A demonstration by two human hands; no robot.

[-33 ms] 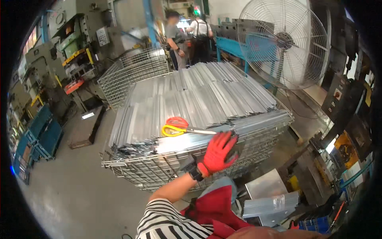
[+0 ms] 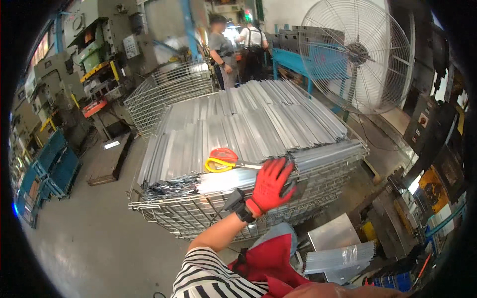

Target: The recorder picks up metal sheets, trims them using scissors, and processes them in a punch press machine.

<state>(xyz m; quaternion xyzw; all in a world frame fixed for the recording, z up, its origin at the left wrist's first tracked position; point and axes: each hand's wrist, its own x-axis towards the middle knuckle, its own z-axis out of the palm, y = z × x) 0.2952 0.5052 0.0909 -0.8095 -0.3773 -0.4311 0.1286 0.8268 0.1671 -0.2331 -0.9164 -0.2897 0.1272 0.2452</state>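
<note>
My left hand (image 2: 271,185), in a red glove with dark fingertips, lies over the front edge of a big stack of metal strips (image 2: 238,126). Its fingers are stretched out and the thumb stands off to the right. Just left of the fingers, scissors (image 2: 222,161) with a red and a yellow handle loop rest on the strips. The fingers cover the blade tip; whether they touch it I cannot tell. A wire mesh cage (image 2: 184,213) holds the strips. My right arm (image 2: 323,291) runs along the bottom edge, its hand out of sight.
A large floor fan (image 2: 357,53) stands at the back right before a blue bench (image 2: 288,62). Two people (image 2: 226,54) are beyond the cage. Presses (image 2: 94,59) line the left. Low on the right are a metal sheet (image 2: 335,232) and a strip bundle (image 2: 340,257).
My left hand has shifted slightly left over the scissors' blade tip, and its fingers have come closer together. The view has moved a little.
</note>
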